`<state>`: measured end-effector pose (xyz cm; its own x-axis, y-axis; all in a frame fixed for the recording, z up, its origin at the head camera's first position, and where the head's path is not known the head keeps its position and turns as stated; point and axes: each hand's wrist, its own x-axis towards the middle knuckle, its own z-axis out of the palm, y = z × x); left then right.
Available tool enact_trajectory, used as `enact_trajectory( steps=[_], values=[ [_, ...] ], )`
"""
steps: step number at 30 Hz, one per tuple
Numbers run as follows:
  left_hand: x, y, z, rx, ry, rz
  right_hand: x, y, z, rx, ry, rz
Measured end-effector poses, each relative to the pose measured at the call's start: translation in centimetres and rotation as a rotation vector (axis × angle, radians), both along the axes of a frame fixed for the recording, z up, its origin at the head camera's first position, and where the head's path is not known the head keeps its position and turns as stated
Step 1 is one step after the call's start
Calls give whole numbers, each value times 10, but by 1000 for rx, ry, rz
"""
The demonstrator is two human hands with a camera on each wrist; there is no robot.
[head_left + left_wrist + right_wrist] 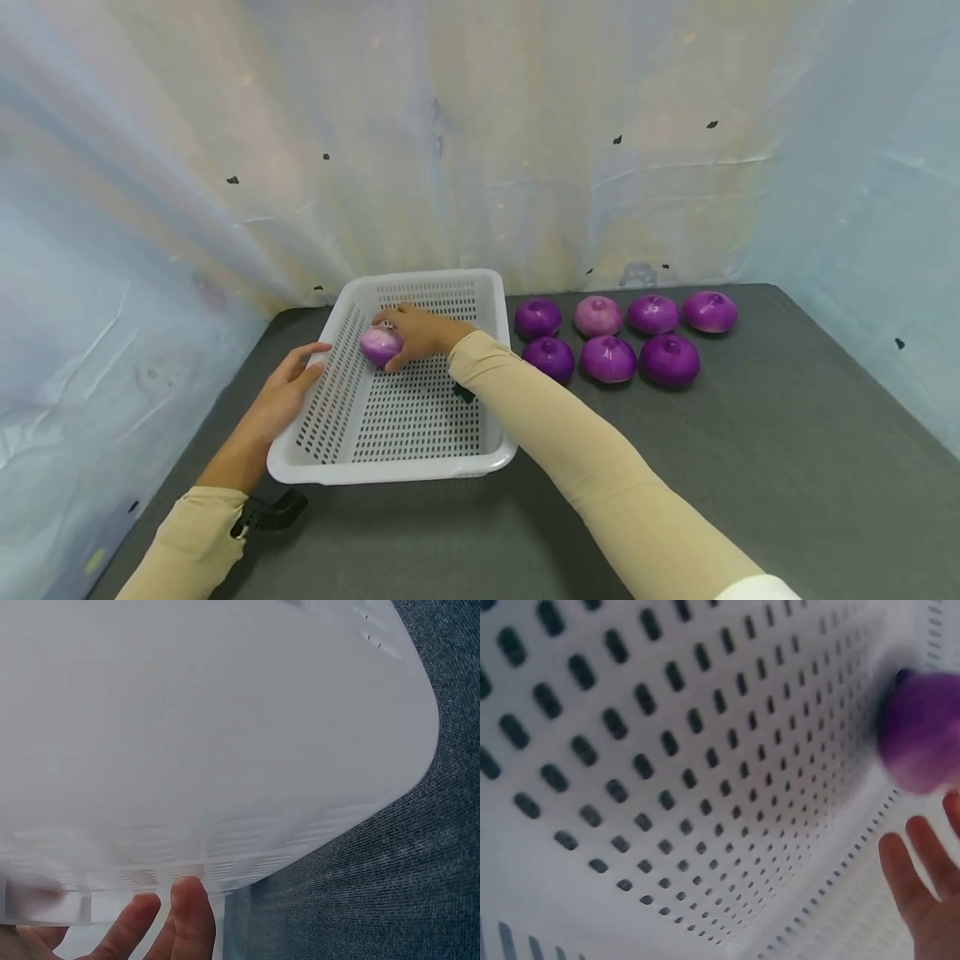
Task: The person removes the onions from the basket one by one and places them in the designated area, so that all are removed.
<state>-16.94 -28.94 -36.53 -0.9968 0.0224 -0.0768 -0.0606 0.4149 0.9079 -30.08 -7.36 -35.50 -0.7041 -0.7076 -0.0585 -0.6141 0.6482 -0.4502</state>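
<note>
A white perforated plastic basket stands on the dark tabletop. My left hand holds its left rim; in the left wrist view, fingers show beside the slotted outer wall. Inside the basket, a single purple onion lies near the left wall. My right hand reaches in over the basket, its fingers spread beside the onion. From the right wrist, straight fingers appear close to the purple onion, which the frame edge cuts off. Whether they touch it I cannot tell.
Right of the basket, several purple onions stand in two rows; a paler one is in the back row, a darker one in front. A pale sheet hangs behind the dark table and along its sides.
</note>
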Motion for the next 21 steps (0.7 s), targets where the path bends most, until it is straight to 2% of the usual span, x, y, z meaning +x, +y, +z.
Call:
enact_trajectory(
  steps=[3,6,8,14,21],
  values=[
    [0,0,0,1,6,-7,5,-3,-1,55,-30,72],
    [0,-1,1,3,14,-12,9,-4,1,57,-55,131],
    [0,0,2,11,16,-11,11,-4,3,43,-70,136],
    [0,2,5,23,17,-7,14,0,10,-14,-183,100],
    [1,3,4,45,16,-5,15,1,8,-28,-194,120]
  ],
)
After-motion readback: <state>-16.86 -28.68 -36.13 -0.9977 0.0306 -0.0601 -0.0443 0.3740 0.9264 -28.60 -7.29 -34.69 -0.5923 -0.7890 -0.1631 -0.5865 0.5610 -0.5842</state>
